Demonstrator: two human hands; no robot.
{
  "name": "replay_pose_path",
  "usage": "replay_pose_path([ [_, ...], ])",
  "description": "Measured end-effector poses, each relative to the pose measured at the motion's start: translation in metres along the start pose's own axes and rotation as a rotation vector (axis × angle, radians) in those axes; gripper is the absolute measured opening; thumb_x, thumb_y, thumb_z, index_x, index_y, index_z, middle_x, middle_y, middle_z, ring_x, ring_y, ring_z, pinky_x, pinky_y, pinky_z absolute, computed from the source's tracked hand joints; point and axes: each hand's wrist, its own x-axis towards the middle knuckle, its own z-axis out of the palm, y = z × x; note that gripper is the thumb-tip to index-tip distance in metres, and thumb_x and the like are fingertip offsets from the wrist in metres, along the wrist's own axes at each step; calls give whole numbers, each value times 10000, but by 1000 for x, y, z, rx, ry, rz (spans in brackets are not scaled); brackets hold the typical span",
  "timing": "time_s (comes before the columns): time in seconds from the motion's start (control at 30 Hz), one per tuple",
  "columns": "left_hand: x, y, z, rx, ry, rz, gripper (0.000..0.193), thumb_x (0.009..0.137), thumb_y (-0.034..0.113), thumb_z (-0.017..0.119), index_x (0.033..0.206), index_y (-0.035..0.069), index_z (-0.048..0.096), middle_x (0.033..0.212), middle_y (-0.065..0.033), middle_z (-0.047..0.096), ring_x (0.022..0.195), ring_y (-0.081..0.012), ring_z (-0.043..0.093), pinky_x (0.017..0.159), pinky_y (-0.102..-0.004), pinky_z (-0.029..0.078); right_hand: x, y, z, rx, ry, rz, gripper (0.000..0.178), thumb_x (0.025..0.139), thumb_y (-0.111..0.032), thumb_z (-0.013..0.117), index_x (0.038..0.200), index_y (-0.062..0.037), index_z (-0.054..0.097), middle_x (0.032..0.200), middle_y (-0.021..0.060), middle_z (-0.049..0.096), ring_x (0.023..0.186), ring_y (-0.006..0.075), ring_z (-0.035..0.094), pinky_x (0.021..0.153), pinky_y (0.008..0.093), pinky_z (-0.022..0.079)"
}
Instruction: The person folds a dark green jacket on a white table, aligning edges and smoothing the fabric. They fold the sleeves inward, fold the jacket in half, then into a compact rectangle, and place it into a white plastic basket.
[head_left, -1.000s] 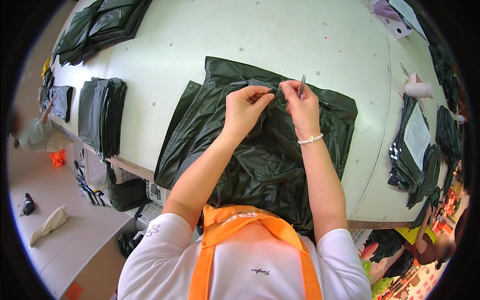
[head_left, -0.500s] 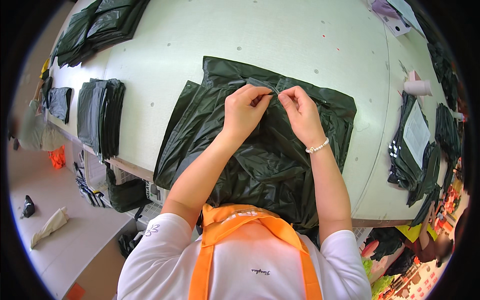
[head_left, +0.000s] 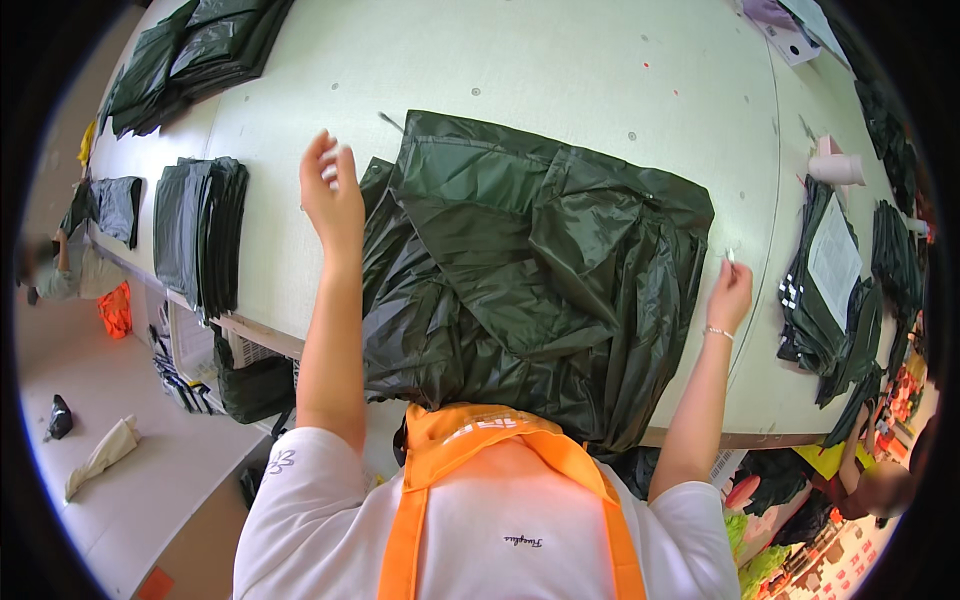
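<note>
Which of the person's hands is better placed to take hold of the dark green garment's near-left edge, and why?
Probably the left hand: it hovers open just beside the garment. The right hand pinches a small tool off its far side.

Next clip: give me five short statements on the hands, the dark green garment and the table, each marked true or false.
1. The dark green garment lies spread on the pale table. True.
2. Both hands grip the garment. False: the left hand is lifted beside it, fingers spread, and the right hand is off its right edge.
3. The right hand pinches a small slim tool. True.
4. A stack of folded dark pieces sits at the table's left edge. True.
5. The person wears a blue apron. False: the apron is orange.
</note>
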Motion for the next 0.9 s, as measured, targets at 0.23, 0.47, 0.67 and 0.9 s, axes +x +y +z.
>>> replay_pose_path([
  [0.23, -91, -43, -17, 59, -357, -420, 548, 830, 222, 695, 1244, -73, 488, 976, -85, 614, 786, -101, 564, 698, -238, 458, -47, 56, -20, -546, 193, 122, 389, 840, -259, 641, 1138, -28, 545, 1146, 181, 552, 1068, 370, 506, 922, 457, 393],
  [0.47, -76, -30, 21, -287, -403, -469, 295, 849, 134, 657, 1056, -70, 604, 891, -43, 663, 791, -70, 578, 715, -204, 442, -101, -200, -9, 201, -505, -735, 825, 642, -261, 806, 1319, 11, 422, 1334, 182, 462, 1255, 329, 411, 1061, 404, 329],
  [0.67, -76, 2, 35, -335, -287, -235, 440, 813, -42, 637, 1227, -57, 489, 1065, -90, 605, 935, -129, 591, 846, -230, 455, -106, -174, 15, 248, -340, -567, 345, 719, 40, 575, 1034, -75, 660, 996, 51, 620, 888, 261, 564, 763, 341, 489],
  [0.9, -124, 64, 63, -26, -736, 433, 406, 700, -11, 609, 1088, 102, 657, 772, -99, 555, 609, -257, 541, 554, -331, 458, -130, -166, 15, 172, -583, -754, 457, 718, -63, 616, 1169, -15, 563, 1193, 145, 537, 1009, 300, 538, 873, 363, 466],
])
